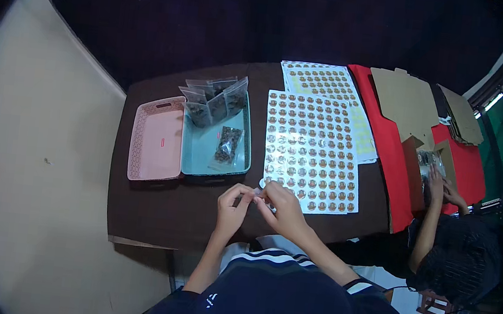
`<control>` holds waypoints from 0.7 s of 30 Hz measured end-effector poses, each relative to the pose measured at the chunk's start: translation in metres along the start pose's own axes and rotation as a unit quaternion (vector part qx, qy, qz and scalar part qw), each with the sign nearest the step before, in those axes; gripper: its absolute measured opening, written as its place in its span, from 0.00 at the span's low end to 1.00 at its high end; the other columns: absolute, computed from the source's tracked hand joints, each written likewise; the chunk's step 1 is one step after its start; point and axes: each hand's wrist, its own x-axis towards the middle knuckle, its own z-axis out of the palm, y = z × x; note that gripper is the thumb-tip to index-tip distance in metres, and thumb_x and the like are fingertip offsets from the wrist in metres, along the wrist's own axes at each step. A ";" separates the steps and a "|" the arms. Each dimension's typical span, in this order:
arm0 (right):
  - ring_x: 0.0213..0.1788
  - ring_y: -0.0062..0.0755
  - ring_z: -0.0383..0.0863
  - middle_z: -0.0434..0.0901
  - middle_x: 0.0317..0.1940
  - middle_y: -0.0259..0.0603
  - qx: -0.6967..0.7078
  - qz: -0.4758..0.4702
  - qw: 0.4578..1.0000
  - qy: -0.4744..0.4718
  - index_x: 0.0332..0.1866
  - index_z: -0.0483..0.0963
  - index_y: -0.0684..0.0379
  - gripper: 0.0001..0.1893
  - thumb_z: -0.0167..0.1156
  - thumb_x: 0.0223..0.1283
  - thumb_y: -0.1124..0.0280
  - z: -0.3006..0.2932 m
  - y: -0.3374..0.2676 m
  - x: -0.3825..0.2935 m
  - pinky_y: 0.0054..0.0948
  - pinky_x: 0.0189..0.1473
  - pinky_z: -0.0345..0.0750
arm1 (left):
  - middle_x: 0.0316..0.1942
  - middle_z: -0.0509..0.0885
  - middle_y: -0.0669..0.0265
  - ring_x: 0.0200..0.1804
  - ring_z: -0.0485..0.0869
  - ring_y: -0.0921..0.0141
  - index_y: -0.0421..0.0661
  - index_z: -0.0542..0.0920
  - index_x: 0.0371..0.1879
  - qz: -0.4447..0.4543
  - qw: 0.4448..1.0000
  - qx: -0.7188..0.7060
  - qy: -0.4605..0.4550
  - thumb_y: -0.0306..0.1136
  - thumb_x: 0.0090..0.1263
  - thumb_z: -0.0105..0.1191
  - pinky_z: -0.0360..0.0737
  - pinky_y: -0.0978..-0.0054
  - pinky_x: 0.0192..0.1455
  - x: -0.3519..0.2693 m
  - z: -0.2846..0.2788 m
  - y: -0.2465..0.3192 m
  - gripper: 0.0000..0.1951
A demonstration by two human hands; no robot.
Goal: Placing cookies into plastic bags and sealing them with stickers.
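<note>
My left hand (233,206) and my right hand (286,210) meet at their fingertips close to the front of the brown-covered table. Pinched between them is a small whitish piece (257,191), mostly hidden by the fingers and too small to identify. Under and beyond my right hand lies a sheet of round stickers (306,151) in orange-brown and dark tones. To the left, a teal plastic basket (191,162) holds a clear bag of dark bits (228,146) lying flat. Several similar zip bags (218,103) stand upright at its back.
A pink plastic basket (156,140) adjoins the teal one on the left. More sticker sheets (326,78) lie behind. At right, a person's hands (437,181) reach into a cardboard box (413,174) on a red cloth (385,157). A pale wall (42,135) borders the table's left side.
</note>
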 end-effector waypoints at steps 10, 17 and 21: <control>0.27 0.48 0.72 0.69 0.22 0.47 0.057 0.057 0.997 -0.020 0.28 0.66 0.64 0.10 0.57 0.50 0.70 0.004 -0.002 0.002 0.37 0.29 0.68 | 0.26 0.79 0.63 0.31 0.76 0.74 0.36 0.76 0.25 0.037 0.996 0.039 0.073 0.31 0.64 0.53 0.72 0.79 0.37 0.008 -0.004 0.006 0.10; 0.23 0.34 0.70 0.68 0.19 0.42 0.061 0.072 0.996 -0.006 0.27 0.68 0.64 0.09 0.59 0.47 0.70 0.012 -0.001 -0.004 0.30 0.28 0.67 | 0.26 0.79 0.66 0.31 0.75 0.76 0.35 0.76 0.26 -0.013 0.994 0.037 0.106 0.33 0.66 0.52 0.71 0.80 0.38 0.016 -0.020 -0.001 0.12; 0.21 0.34 0.69 0.68 0.18 0.41 0.100 0.098 0.990 -0.032 0.25 0.67 0.64 0.10 0.59 0.47 0.70 0.013 0.000 -0.004 0.30 0.27 0.67 | 0.26 0.78 0.68 0.32 0.74 0.78 0.36 0.76 0.26 0.001 0.991 0.040 0.128 0.34 0.67 0.50 0.70 0.81 0.38 0.017 -0.022 0.005 0.12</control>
